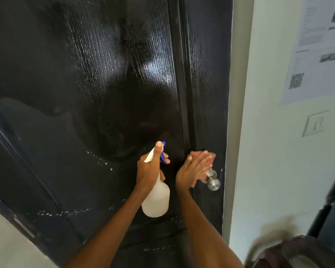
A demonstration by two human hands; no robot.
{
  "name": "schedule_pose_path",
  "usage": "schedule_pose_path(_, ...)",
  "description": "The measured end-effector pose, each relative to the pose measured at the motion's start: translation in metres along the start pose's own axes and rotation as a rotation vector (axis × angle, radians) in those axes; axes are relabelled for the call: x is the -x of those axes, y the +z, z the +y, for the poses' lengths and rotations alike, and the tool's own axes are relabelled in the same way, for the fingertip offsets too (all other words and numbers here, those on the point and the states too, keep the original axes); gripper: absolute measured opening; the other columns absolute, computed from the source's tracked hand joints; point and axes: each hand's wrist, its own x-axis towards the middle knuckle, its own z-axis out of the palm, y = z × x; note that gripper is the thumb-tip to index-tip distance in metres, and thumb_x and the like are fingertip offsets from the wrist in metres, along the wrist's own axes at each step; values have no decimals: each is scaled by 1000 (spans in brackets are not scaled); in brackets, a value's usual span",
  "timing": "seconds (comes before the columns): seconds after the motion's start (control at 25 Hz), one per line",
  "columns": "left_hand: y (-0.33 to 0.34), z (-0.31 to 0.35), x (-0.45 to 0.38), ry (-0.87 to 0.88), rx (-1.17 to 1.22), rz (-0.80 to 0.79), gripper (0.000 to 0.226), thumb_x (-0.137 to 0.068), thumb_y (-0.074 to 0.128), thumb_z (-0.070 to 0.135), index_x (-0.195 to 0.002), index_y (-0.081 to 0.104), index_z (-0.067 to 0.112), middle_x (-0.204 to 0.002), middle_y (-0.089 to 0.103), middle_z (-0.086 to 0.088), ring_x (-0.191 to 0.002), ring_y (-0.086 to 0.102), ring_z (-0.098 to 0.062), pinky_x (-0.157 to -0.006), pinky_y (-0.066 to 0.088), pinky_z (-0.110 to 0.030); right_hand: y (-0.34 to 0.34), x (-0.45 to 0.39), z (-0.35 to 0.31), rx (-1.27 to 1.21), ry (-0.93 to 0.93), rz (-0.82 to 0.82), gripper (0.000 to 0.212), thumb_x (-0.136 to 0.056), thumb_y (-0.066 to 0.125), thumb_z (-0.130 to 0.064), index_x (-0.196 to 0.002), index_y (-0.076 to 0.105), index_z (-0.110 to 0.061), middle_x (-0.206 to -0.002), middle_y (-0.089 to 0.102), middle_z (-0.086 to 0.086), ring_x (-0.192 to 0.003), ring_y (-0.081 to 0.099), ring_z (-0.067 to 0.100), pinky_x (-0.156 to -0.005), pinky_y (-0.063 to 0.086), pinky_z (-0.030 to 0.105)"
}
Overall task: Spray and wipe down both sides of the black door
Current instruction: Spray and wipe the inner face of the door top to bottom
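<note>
- Floor (6, 246): pale surface, lower left corner, beside the foot of the door.
- Black door (85, 84): fills the left and centre of the view; glossy wood-grain face, wet sheen across the upper panel, a raised vertical moulding right of centre.
- Droplets (104, 163): white specks and streaks scattered on the lower door face, left of and below the hands.
- Left hand (149, 171): fingers curled round the neck of the spray bottle, index finger laid along the top of the sprayer head, nozzle end toward the door.
- Spray bottle (157, 200): translucent white body hanging below the left hand, white head with a blue trigger; held just in front of the door, left of the right hand.
- Right hand (193, 171): fingers straight and together, flat on the cloth, pressing it against the door.
- Cloth (209, 157): pinkish, sandwiched between the right palm and the door's right stile, directly above and partly over the base of the knob.
- Door knob (213, 181): brushed metal, round, projecting from the door near its right edge; it stands just beside the right hand.
- Door frame (234, 113): pale strip bordering the door's right edge.
- Wall (269, 151): light-coloured, right of the frame.
- Printed sheet (315, 49): paper on the wall, upper right, with blurred text, small pictures and a square code.
- Light switch (315, 123): pale plate on the wall below the sheet.
- Dark blurred object (298, 250): lower right corner; what it is cannot be told.
</note>
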Motion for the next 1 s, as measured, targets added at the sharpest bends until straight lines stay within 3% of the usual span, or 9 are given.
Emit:
schedule_pose_path(0.12,-7,-5,-1,98,38,13,65,-88,40,67,-92,71,10,-86,76,-6,-44,56,-22,-45,48,-28,-9,-25,-52,-17,-207,47,63,-109,20,-48,-165,1,-24,-173,-6,6,-157,-10,41,-125,-10,56)
schedule_pose_path(0.28,-9,-16,0,191,95,71,53,-96,42,55,-90,71,11,-78,73,-3,-41,54,-18,-45,47,-28,-23,-65,-125,64,-466,178,61,-110,27,-44,-164,12,-21,-173,10,10,-157,-2,41,-125,-8,55)
schedule_pose_path(0.4,-5,-26,0,219,87,60,56,-95,42,55,-93,71,7,-85,74,-6,-41,54,-14,-45,47,-24,-16,-57,-99,64,-384,186,62,-111,25,-44,-165,7,-19,-173,4,10,-158,-4,38,-127,-3,55)
schedule_pose_path(0.6,-14,-49,3,203,27,29,59,-93,40,56,-93,71,6,-80,72,-3,-41,54,-8,-47,48,-20,3,7,29,0,39,51,62,-112,23,-43,-160,-13,-25,-168,-22,-1,-158,-16,30,-128,0,55)
schedule_pose_path(0.72,-21,-66,7,192,11,17,58,-91,39,55,-93,71,7,-79,71,-4,-43,56,-7,-47,48,-18,11,24,39,-75,179,19,62,-113,27,-38,-159,-14,-27,-170,-20,0,-157,-18,25,-129,-5,47)
schedule_pose_path(0.8,-27,-72,8,166,10,9,57,-90,40,56,-92,70,9,-71,68,-4,-42,56,-7,-49,48,-16,16,31,29,-135,214,11,60,-113,28,-33,-157,-12,-29,-172,-16,1,-157,-17,26,-128,-10,40)
schedule_pose_path(0.88,-33,-74,6,139,17,6,59,-89,40,58,-92,70,7,-63,65,-6,-41,55,-7,-52,49,-18,18,40,21,-223,220,13,57,-113,27,-36,-156,-11,-39,-172,-15,-4,-158,-16,24,-129,-3,49)
schedule_pose_path(1.0,-41,-71,-2,169,46,-13,63,-90,40,59,-93,70,3,-73,70,-19,-42,55,-11,-60,51,-29,16,44,-11,-317,3,1,57,-111,29,-41,-153,-8,-50,-167,-14,-19,-158,-15,15,-130,-3,48)
